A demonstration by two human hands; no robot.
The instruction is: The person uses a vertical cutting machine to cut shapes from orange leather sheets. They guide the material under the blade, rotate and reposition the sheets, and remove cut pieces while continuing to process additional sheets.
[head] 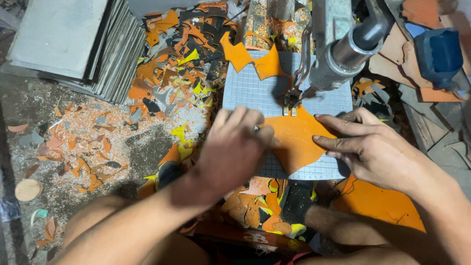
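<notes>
Keep the orange sheet [294,140] flat on the gridded tabletop [255,88] under the saw blade [290,100]. Your left hand [233,149] and right hand [375,149] press it with open fingers; feed slowly, fingertips well clear of the blade.

Orange sheet [294,140] on grey gridded mat [250,91]. Orange, yellow, black and grey offcuts [176,68] heaped far left. Grey boards [73,44] stacked at far-left corner. Blue block [439,56] far right.
</notes>
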